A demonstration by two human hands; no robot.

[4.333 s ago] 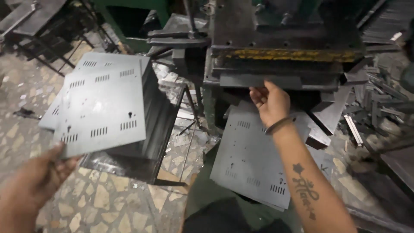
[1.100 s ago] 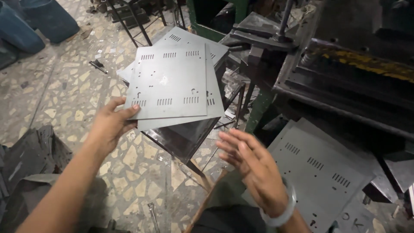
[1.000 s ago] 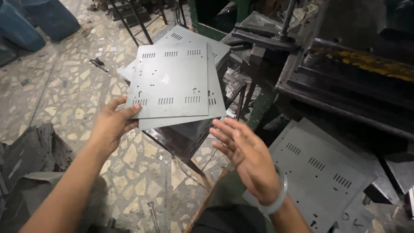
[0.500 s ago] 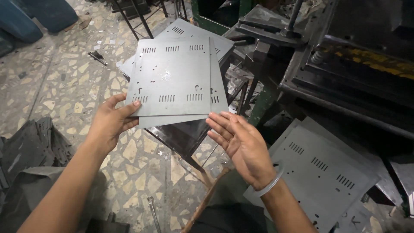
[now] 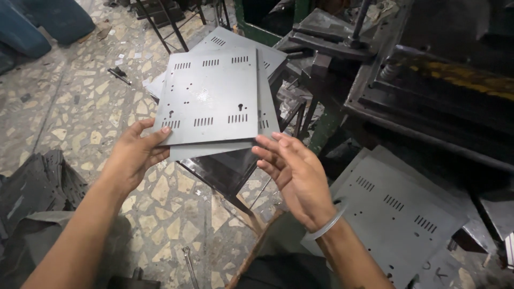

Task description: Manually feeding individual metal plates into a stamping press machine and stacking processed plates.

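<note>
while the left hand (image 5: pixel 134 155) pinches the near left corner of the top grey sheet (image 5: pixel 211 96), thumb on the upper face and fingers curled underneath, that slotted panel sits lifted off the stack of sheets (image 5: pixel 235 59) beneath it, tilted a little toward the camera. half a second ago the panel lay lower and flatter on the pile; now its near edge has come up and closer, so the sheet is coming free of the ones below. the right hand (image 5: pixel 297 176) is spread and holding nothing, palm turned inward, fingertips (image 5: pixel 262 142) just at the panel's near right corner. a second ago it hung further back and lower, so it has closed in on the free edge, which reads as a second grip about to land, though it hasn't yet. a pale bangle (image 5: pixel 324 227) rides the right wrist. the pile rests on a dark metal stand (image 5: pixel 225 171) over the speckled stone floor (image 5: pixel 80 96). to the right, another slotted panel (image 5: pixel 396 214) lies flat below the dark press machine (image 5: pixel 444 91)
</note>
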